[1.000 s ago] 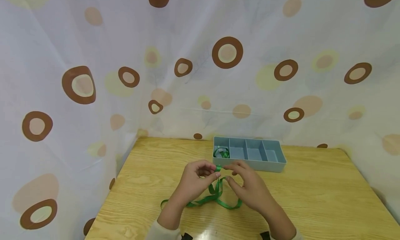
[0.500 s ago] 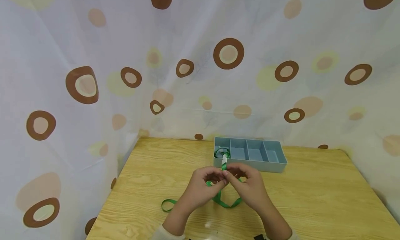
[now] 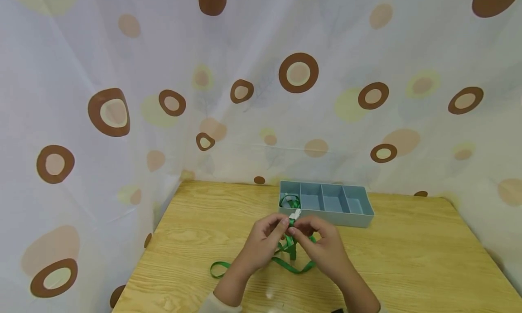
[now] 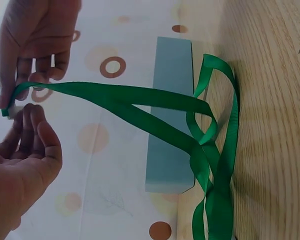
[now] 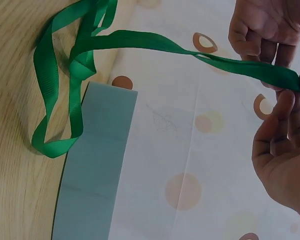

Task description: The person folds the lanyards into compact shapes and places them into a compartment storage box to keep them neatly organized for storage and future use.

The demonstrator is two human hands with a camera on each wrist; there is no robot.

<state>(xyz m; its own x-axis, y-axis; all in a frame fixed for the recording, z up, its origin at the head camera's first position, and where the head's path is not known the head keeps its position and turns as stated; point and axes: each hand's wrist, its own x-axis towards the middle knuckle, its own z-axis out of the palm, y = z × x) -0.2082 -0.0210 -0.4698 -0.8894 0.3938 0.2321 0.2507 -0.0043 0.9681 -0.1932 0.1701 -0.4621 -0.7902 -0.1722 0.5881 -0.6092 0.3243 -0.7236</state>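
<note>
Your left hand [image 3: 261, 240] and right hand [image 3: 324, 246] meet above the desk [image 3: 200, 222], both pinching one end of the green ribbon [image 4: 140, 96] between thumb and fingers — a small white clip [image 3: 295, 214] pokes up just past your fingertips. The ribbon slopes down to lie in loose loops on the desk, nearer you than the blue tray [image 3: 346, 219]. Another green ribbon [image 3: 295, 204] sits coiled in the tray's leftmost compartment.

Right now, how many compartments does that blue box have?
4, in one row: the leftmost compartment, holding some green ribbon; then the second compartment, third compartment and rightmost compartment.
</note>
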